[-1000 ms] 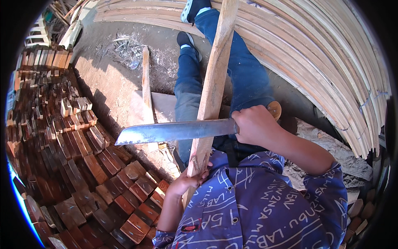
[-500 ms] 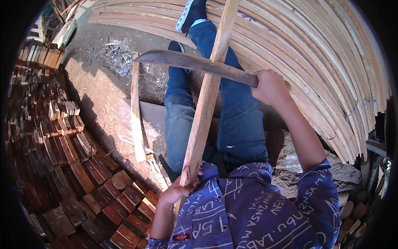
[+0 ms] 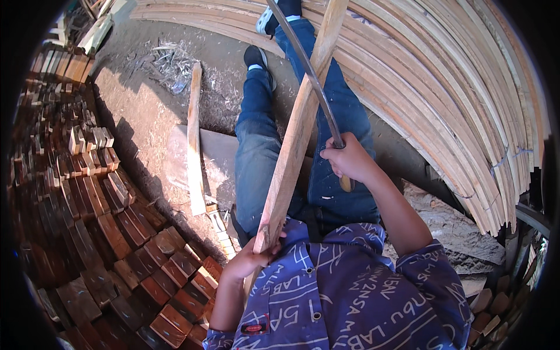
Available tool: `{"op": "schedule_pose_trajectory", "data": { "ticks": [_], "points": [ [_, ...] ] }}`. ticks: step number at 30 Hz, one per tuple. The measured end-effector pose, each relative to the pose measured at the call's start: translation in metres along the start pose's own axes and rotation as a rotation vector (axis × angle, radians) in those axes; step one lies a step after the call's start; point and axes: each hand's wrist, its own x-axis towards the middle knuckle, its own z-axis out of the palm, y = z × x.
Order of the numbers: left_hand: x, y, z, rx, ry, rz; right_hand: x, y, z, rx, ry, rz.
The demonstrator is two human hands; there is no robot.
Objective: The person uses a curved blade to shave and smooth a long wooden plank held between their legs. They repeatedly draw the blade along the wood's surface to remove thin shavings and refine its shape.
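Observation:
A long pale wooden plank (image 3: 290,158) slants from my waist up between and over my legs toward the top of the view. My left hand (image 3: 261,254) is closed round its lower end, close against my shirt. In my right hand (image 3: 350,158) is a machete (image 3: 312,73), gripped by its handle, whose rounded butt shows below my fist. The blade points away from me, edge-on to the view, and crosses the plank at its upper middle. Whether blade and wood touch, I cannot tell.
Long thin wooden strips (image 3: 420,111) lie bundled in a large stack at the right and far side. Stacked short wooden blocks (image 3: 134,233) fill the left. A loose slat (image 3: 195,146) lies on the ground beside my left leg, near a heap of shavings (image 3: 172,67).
The machete has swung from lying sideways across the plank to pointing away from me, turned edge-on. My right hand has moved left and nearer to me. My left hand keeps its hold.

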Motion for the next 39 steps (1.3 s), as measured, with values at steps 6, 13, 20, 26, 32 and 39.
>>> {"op": "schedule_pose_trajectory", "data": {
  "ticks": [6, 13, 20, 26, 32, 39],
  "points": [
    [-0.001, -0.011, 0.015, 0.292, 0.181, 0.112, -0.063, 0.017, -0.002, -0.626, 0.048, -0.184],
    [-0.002, 0.001, 0.063, 0.839, 0.568, 0.169, -0.114, 0.02, 0.004, -0.86, 0.1, -0.186],
    [-0.006, -0.004, 0.072, 0.967, 0.657, 0.223, -0.116, 0.011, 0.01, -1.133, 0.123, -0.439],
    [-0.016, -0.01, 0.078, 0.964, 0.687, 0.139, -0.066, -0.012, -0.05, -1.205, 0.423, -0.406],
    [-0.006, -0.003, 0.078, 0.958, 0.701, 0.164, -0.059, -0.015, -0.07, -0.873, 0.391, -0.099],
    [-0.006, 0.006, 0.074, 0.984, 0.683, 0.15, -0.108, 0.008, 0.01, -0.925, 0.009, -0.125]
  ]
}}
